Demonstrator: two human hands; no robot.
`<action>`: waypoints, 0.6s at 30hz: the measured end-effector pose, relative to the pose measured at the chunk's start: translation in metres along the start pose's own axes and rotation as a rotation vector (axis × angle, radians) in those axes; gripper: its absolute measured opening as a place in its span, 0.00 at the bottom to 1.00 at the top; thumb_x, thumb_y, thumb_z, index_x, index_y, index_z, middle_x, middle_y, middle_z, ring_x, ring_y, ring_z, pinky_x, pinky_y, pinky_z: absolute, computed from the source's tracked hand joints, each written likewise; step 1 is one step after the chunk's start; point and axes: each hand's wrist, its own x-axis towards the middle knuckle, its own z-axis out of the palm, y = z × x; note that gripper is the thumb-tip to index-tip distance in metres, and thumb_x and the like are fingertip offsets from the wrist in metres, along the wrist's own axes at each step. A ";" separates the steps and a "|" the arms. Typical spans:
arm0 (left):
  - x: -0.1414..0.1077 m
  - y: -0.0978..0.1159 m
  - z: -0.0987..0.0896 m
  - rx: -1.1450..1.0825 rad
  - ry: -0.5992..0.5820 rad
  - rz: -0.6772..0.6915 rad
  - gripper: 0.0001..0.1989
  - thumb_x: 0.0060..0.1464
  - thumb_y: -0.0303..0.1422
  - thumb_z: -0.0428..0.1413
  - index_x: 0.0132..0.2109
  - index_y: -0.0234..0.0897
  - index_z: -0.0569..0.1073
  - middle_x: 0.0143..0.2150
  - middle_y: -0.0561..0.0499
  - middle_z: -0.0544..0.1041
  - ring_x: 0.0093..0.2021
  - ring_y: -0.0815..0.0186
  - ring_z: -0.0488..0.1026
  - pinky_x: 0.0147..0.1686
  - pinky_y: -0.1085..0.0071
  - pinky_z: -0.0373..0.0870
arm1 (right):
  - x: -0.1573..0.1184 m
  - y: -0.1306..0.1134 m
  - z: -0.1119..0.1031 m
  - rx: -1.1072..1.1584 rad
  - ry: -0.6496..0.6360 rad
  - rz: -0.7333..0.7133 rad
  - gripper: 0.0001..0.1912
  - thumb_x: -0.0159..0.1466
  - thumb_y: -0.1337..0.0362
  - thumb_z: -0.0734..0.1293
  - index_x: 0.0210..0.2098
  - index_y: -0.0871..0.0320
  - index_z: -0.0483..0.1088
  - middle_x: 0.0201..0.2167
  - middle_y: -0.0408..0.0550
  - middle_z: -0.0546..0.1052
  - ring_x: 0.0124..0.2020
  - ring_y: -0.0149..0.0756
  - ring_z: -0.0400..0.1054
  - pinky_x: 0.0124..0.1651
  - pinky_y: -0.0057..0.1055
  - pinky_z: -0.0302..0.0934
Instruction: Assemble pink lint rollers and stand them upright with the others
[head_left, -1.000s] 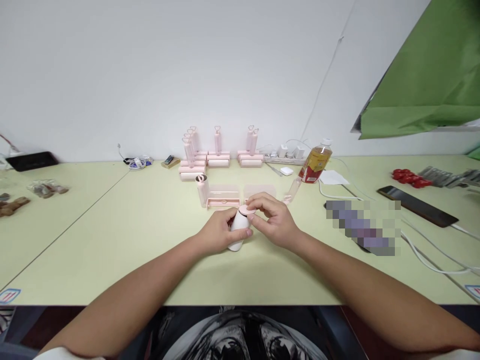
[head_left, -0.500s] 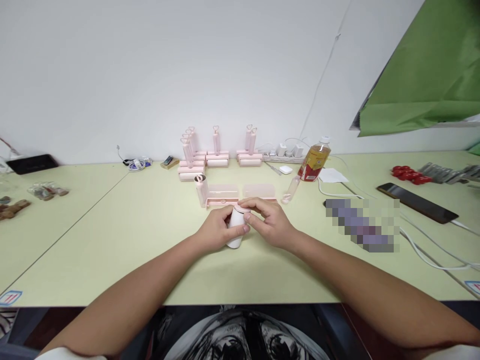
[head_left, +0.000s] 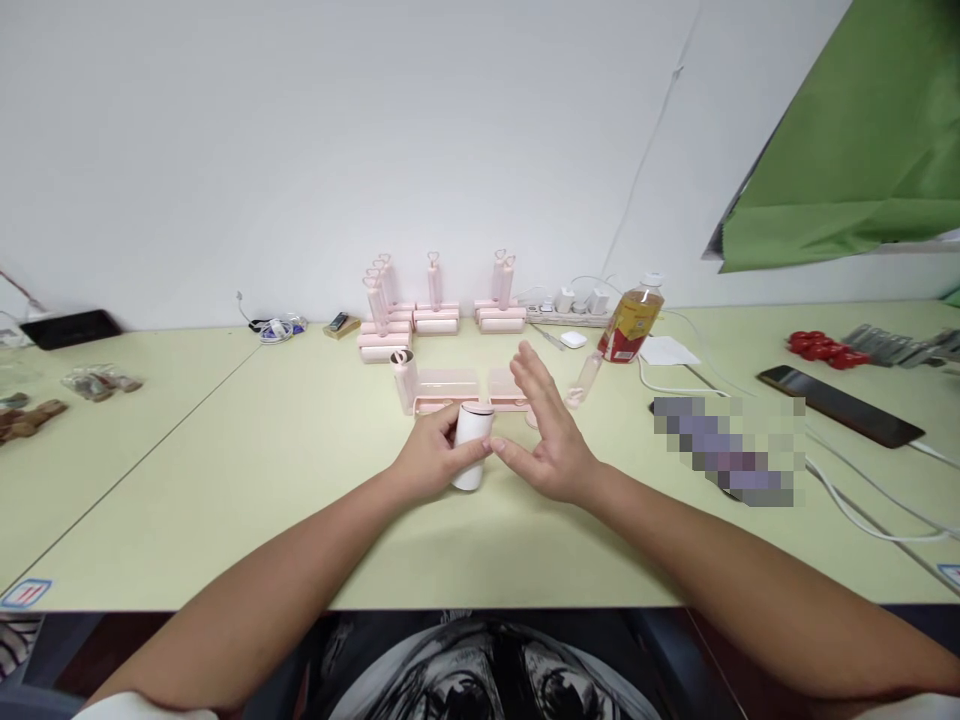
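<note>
My left hand (head_left: pixel 431 455) is wrapped around a white lint-roller roll (head_left: pixel 469 470) with a pink cap on its top end. The roll stands nearly upright at the table's middle. My right hand (head_left: pixel 551 455) is open beside it, fingers stretched up and apart, its thumb tip close to the roll; whether they touch I cannot tell. Just behind lie two pink cases with clear lids (head_left: pixel 448 382), partly hidden by my hands. A pink cylinder with a dark open top (head_left: pixel 406 385) stands at their left. A clear pink handle (head_left: pixel 586 380) leans at their right.
Along the wall stand several pink lint rollers with heart-topped handles (head_left: pixel 379 310). A drink bottle (head_left: pixel 632 320), a power strip (head_left: pixel 574 318) and white cables are at the back right. Farther right lie a black phone (head_left: pixel 840 405) and a pixelated object (head_left: pixel 724 455).
My right hand has lifted off the roll's pink cap, its fingers straightening and rising. My left hand still holds the roll, which now stands more upright.
</note>
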 end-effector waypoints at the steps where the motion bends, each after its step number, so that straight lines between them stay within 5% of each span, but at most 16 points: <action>1: 0.000 -0.001 0.000 0.005 0.009 0.001 0.18 0.51 0.44 0.62 0.39 0.34 0.72 0.32 0.54 0.69 0.32 0.68 0.63 0.31 0.73 0.60 | 0.000 0.000 -0.001 0.006 -0.045 0.000 0.44 0.65 0.57 0.67 0.73 0.49 0.40 0.73 0.55 0.46 0.73 0.52 0.43 0.68 0.56 0.50; 5: 0.000 -0.001 -0.001 0.041 -0.004 -0.003 0.18 0.51 0.44 0.62 0.42 0.33 0.74 0.31 0.53 0.70 0.31 0.68 0.63 0.31 0.73 0.59 | 0.000 0.002 -0.004 0.108 -0.267 0.034 0.39 0.67 0.59 0.65 0.72 0.50 0.44 0.62 0.56 0.70 0.63 0.46 0.64 0.62 0.47 0.62; 9: 0.000 0.003 -0.003 0.046 0.000 -0.001 0.19 0.52 0.45 0.61 0.43 0.33 0.74 0.34 0.51 0.73 0.34 0.66 0.66 0.34 0.71 0.63 | 0.005 0.009 -0.010 0.077 -0.075 0.110 0.29 0.65 0.60 0.65 0.65 0.53 0.59 0.57 0.55 0.75 0.57 0.45 0.70 0.58 0.44 0.65; 12: -0.001 0.005 -0.004 0.094 0.021 -0.006 0.19 0.51 0.46 0.61 0.42 0.34 0.74 0.36 0.49 0.74 0.36 0.64 0.68 0.35 0.70 0.65 | 0.012 0.019 -0.018 -0.026 -0.021 0.271 0.16 0.65 0.62 0.63 0.51 0.56 0.72 0.44 0.52 0.81 0.43 0.42 0.76 0.46 0.38 0.69; 18: -0.002 -0.002 -0.001 -0.070 0.085 -0.102 0.35 0.54 0.46 0.60 0.63 0.40 0.58 0.40 0.49 0.75 0.36 0.64 0.72 0.35 0.70 0.67 | 0.014 0.045 -0.026 -0.399 -0.585 0.596 0.06 0.60 0.67 0.65 0.29 0.57 0.73 0.27 0.49 0.78 0.27 0.38 0.69 0.27 0.30 0.52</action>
